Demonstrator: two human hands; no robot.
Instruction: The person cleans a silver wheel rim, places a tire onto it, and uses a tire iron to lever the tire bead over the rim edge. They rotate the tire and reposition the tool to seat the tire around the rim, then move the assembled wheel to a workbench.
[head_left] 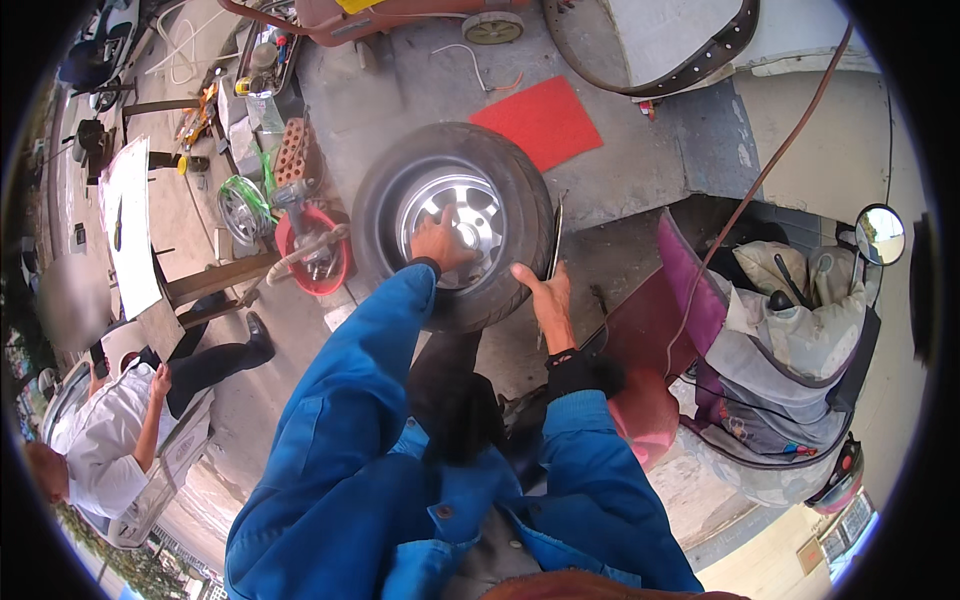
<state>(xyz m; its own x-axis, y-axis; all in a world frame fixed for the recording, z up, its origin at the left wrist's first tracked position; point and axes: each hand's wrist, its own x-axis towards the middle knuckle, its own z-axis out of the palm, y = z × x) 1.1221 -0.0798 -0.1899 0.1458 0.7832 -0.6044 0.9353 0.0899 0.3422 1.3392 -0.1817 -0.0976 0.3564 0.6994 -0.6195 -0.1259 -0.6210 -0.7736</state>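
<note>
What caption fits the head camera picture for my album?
Left hand at a silver spoked metal wheel, right hand at its round black rubber tyre.

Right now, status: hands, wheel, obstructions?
Left hand at rim; right hand beside tire, at thin bar. Wheel face up. Red sheet just beyond tire.

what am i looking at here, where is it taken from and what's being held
No machine: a person works bare-handed in blue sleeves. The picture comes from a fisheye camera on that person's head, looking down, so edges bend. The left hand is spread over the silver wheel rim inside a black tyre. The right hand is at the tyre's edge, seemingly with a thin bar in its grip. A red mat lies beyond on the floor; a red basin stands left.
</note>
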